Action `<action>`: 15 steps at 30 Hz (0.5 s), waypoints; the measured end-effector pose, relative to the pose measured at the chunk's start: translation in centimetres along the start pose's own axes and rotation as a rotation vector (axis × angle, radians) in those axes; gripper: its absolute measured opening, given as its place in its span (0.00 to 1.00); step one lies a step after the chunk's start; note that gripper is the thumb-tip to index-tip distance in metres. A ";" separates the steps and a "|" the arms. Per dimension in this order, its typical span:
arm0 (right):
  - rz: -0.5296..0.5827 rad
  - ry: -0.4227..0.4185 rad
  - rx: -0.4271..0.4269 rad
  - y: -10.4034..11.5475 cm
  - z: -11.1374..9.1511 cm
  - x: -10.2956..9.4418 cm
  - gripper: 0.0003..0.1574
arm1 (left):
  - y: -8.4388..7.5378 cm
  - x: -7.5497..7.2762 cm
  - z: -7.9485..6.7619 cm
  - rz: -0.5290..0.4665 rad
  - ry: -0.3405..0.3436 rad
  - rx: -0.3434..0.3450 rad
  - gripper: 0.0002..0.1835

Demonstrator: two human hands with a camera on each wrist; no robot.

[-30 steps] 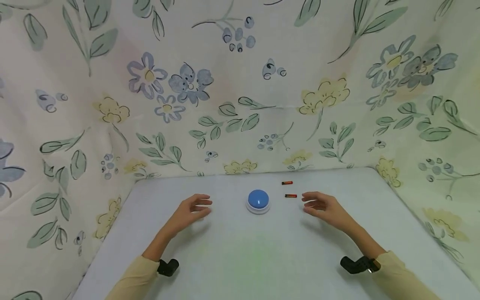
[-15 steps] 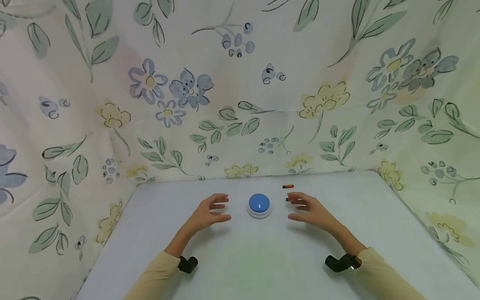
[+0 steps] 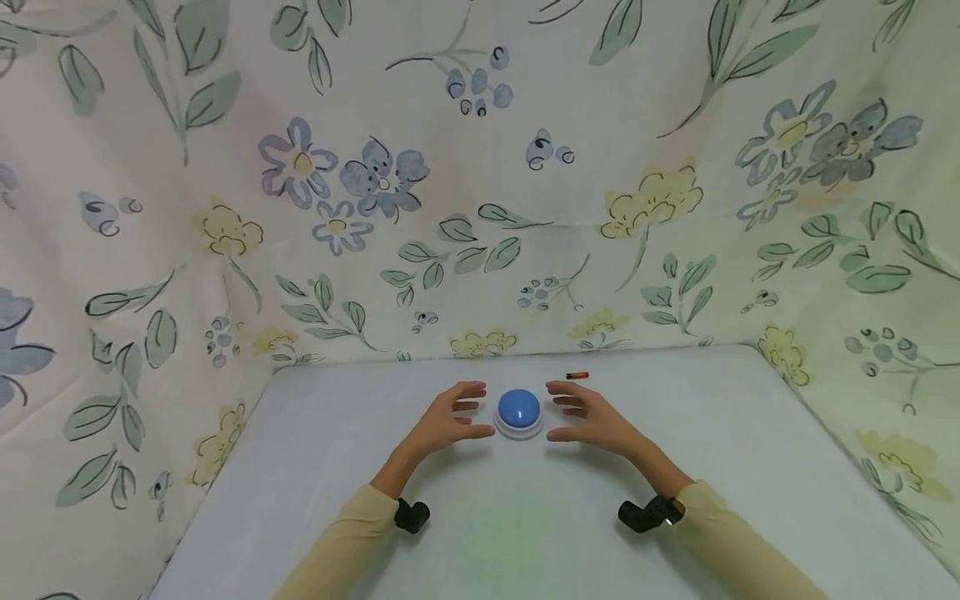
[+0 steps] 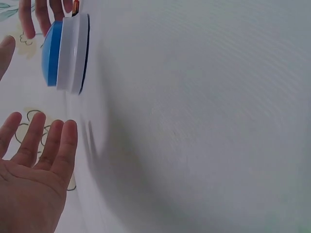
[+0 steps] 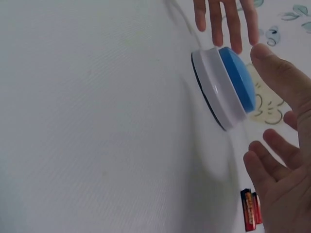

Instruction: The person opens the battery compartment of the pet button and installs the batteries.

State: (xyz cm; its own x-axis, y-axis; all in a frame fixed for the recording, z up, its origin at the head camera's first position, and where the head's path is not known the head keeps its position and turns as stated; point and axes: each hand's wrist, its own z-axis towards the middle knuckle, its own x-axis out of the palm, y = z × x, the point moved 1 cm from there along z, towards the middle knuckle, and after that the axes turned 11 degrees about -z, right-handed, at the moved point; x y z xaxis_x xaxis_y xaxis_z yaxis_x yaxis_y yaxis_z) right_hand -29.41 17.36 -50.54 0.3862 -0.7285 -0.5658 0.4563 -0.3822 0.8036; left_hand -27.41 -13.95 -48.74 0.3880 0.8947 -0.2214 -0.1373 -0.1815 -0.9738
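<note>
The left hand (image 3: 442, 423) and right hand (image 3: 602, 423) have moved in, fingers wide, holding nothing; the round blue-domed white plastic object (image 3: 519, 411) seems within reach.

- A round push button (image 3: 519, 408) is topped by a glossy blue dome and ringed below by a white base.
- It is set flat on the white table (image 3: 510, 533), dome upward.
- It is closely flanked by the left hand (image 3: 442, 423) and right hand (image 3: 597, 422).

One blue-topped round object (image 3: 519, 409), two batteries (image 5: 249, 209), one left hand (image 3: 442, 423), one right hand (image 3: 602, 423), two black wrist-worn devices (image 3: 412, 516), two sleeves (image 3: 337, 537) and one table (image 3: 498, 542) are counted.
</note>
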 end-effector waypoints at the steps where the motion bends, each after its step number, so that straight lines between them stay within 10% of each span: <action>1: -0.009 0.006 0.005 0.0 0.2 0.2 0.53 | 0.1 0.2 0.2 0.000 -0.001 0.003 0.43; 15: -0.071 0.042 0.033 0.2 3.1 2.2 0.53 | 0.6 2.0 2.4 0.043 0.002 0.016 0.43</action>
State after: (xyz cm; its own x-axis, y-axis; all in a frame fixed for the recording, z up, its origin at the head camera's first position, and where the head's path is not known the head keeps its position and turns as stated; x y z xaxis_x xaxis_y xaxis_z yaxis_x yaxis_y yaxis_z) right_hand -30.95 13.86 -51.05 0.3870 -0.6747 -0.6285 0.4574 -0.4514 0.7662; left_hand -28.88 -11.27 -49.68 0.3829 0.8856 -0.2631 -0.1686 -0.2130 -0.9624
